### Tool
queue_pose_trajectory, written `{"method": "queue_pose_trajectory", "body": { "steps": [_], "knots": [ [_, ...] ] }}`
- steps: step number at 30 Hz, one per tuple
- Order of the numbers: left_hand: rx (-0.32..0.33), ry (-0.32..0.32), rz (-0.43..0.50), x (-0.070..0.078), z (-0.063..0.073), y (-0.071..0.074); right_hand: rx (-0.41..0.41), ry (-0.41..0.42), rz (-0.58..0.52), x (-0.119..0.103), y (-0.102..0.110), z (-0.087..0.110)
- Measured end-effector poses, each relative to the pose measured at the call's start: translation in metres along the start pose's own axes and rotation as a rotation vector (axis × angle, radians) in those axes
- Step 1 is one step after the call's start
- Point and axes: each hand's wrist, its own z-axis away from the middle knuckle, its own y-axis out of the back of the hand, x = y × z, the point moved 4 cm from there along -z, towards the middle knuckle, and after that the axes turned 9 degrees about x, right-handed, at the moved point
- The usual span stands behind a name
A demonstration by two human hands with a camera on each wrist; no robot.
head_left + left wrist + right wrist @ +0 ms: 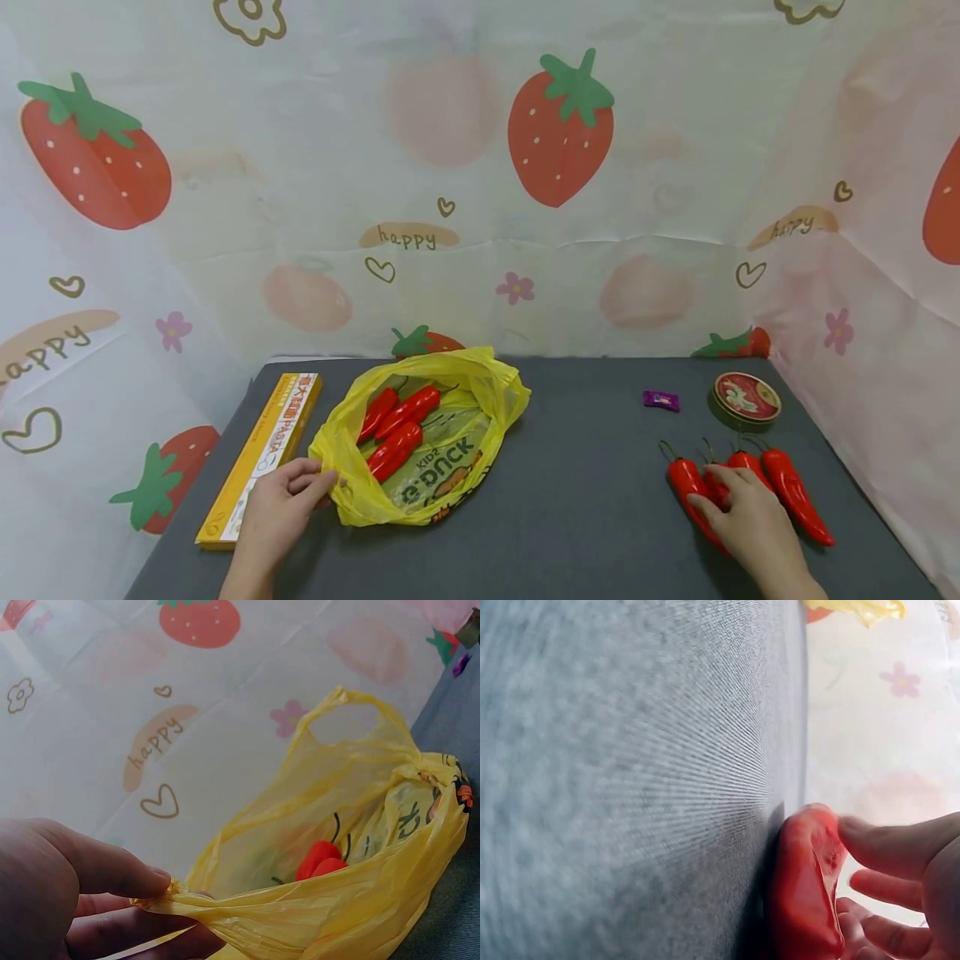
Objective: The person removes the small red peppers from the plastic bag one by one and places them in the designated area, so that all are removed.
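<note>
In the head view my left hand (283, 504) pinches the near left rim of a yellow plastic bag (504, 408). The bag's mouth gapes, and several red chili peppers (396, 451) lie inside. In the left wrist view, gathered plastic (172, 900) sits between my thumb and fingers. At the right, my right hand (753, 525) reaches down over a row of several red chili peppers (798, 492), its thumb and bent fingers about one near the row's left. The right wrist view shows the thumb against a glossy red pepper (806, 892); the fingertips are partly hidden behind it.
A yellow pasta box (258, 458) lies left of the bag. Behind the loose peppers stand a round red-lidded tin (746, 397) and a small purple wrapped packet (662, 401). The dark grey table (577, 500) ends at a strawberry-print cloth (465, 300).
</note>
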Motion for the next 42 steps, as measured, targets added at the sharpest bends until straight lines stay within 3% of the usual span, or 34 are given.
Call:
{"method": "queue_pose_trajectory", "body": {
  "steps": [5,7,14,29,42],
  "knots": [
    [-0.001,-0.004,0.010,0.001,0.000,-0.001,-0.105,-0.021,0.042,-0.003,-0.005,-0.004],
    [-0.001,-0.006,0.011,0.001,0.000,-0.001,-0.111,-0.016,0.053,-0.004,-0.006,-0.004],
    [-0.001,-0.007,0.009,0.001,-0.001,-0.002,-0.058,0.003,0.056,-0.004,-0.007,0.001],
    [0.004,-0.008,0.007,0.000,0.000,0.000,-0.038,-0.077,0.024,-0.005,0.001,-0.001],
    [0.001,-0.005,0.015,0.001,0.001,-0.001,0.048,0.051,-0.187,-0.055,0.005,-0.012]
  ]
}}
